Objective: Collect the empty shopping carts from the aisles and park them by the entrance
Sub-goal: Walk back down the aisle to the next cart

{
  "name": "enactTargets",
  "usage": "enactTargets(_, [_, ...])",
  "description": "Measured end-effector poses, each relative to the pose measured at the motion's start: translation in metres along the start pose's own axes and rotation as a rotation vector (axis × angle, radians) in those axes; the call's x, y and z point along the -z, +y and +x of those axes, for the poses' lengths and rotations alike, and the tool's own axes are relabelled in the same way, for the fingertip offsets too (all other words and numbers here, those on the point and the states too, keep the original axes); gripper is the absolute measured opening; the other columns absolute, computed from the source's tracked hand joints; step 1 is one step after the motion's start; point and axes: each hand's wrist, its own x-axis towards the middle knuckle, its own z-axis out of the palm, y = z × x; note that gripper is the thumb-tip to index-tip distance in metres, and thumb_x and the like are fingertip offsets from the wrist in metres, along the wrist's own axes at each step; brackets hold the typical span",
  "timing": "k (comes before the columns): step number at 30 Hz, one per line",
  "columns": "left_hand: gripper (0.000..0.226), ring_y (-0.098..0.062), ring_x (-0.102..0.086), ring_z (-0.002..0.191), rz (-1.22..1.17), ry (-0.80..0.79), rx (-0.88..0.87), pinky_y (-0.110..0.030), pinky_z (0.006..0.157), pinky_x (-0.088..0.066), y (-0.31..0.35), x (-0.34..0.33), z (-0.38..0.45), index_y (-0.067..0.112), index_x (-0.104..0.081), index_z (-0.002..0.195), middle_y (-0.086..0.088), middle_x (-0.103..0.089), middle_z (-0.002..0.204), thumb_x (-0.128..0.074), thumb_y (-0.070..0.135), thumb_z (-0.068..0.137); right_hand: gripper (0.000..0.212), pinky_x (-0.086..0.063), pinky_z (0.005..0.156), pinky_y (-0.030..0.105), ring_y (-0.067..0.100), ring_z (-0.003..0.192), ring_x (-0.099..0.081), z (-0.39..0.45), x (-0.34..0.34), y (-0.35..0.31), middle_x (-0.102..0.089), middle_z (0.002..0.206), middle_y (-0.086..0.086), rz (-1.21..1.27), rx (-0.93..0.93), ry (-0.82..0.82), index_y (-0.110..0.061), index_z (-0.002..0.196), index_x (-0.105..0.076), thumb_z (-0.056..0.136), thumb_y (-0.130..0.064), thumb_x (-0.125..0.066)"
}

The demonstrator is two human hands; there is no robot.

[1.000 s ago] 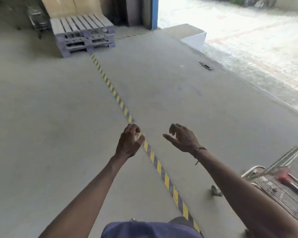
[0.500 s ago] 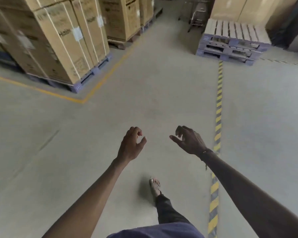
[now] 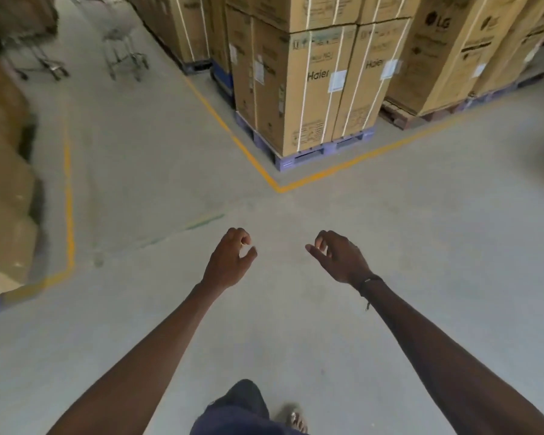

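Left hand [image 3: 230,262] and right hand [image 3: 339,259]: fingers loosely curled, holding nothing, out over bare concrete floor [image 3: 296,324]. Two shopping carts [image 3: 124,51] far up the left aisle, baskets too blurred to read. Sealed Haier cartons [image 3: 314,89] strapped on blue pallet [image 3: 324,150], ahead-right.

Grey concrete floor [image 3: 390,246] marked with orange painted lines [image 3: 327,172] that meet in a corner just before the nearest pallet. Tall cardboard cartons [image 3: 314,89], strapped with white bands and printed "Haier", stand upright on a blue pallet [image 3: 324,150]. To their right, further cartons marked "LG" [image 3: 437,51] rest on a wooden pallet [image 3: 399,116]. More stacked cartons [image 3: 182,23] line the aisle behind. Blurred brown cartons [image 3: 4,183] fill the left edge, bordered by another orange line [image 3: 69,196].
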Motion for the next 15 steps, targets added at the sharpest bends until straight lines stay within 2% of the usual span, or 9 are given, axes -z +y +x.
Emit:
enactTargets(4, [0.024,-0.012,-0.057,0.089,0.040,0.095,0.112,-0.036,0.077,-0.050,-0.040,0.024,0.039,0.028,-0.052,0.097,0.010,-0.053,0.102,-0.054,0.049,0.087,0.035,-0.040,0.063,0.025,0.012,0.079,-0.061,0.095,-0.018,-0.011,-0.063,0.089,-0.009,0.001,0.137,-0.069,-0.025,0.092,-0.060,0.105,-0.057,-0.059])
enactTargets(7, [0.019,-0.012,-0.057,0.089,0.043,0.170,0.180,-0.037,0.078,-0.052,-0.076,0.037,0.076,0.029,-0.053,0.098,0.010,-0.054,0.103,-0.060,0.044,0.088,0.035,-0.041,0.064,0.030,0.014,0.080,-0.061,0.172,-0.039,-0.019,-0.063,0.088,-0.009,-0.006,0.209,-0.107,-0.025,0.092,-0.059,0.105,-0.058,-0.058])
enactTargets(11, [0.016,-0.011,-0.058,0.089,0.036,0.246,0.245,-0.037,0.076,-0.052,-0.130,0.060,0.142,0.031,-0.052,0.097,0.012,-0.053,0.102,-0.065,0.038,0.090,0.035,-0.051,0.071,0.036,0.015,0.082,-0.061,0.281,-0.069,-0.034,-0.062,0.089,-0.009,0.012,0.284,-0.146,-0.025,0.093,-0.059,0.105,-0.058,-0.058])
enactTargets(15, [0.020,-0.013,-0.058,0.086,0.041,0.294,0.292,-0.035,0.074,-0.048,-0.184,0.095,0.221,0.022,-0.056,0.098,0.005,-0.056,0.101,-0.075,0.017,0.094,0.033,-0.054,0.072,0.040,0.015,0.082,-0.061,0.387,-0.093,-0.049,-0.062,0.089,-0.010,0.009,0.341,-0.154,-0.028,0.093,-0.058,0.105,-0.058,-0.058])
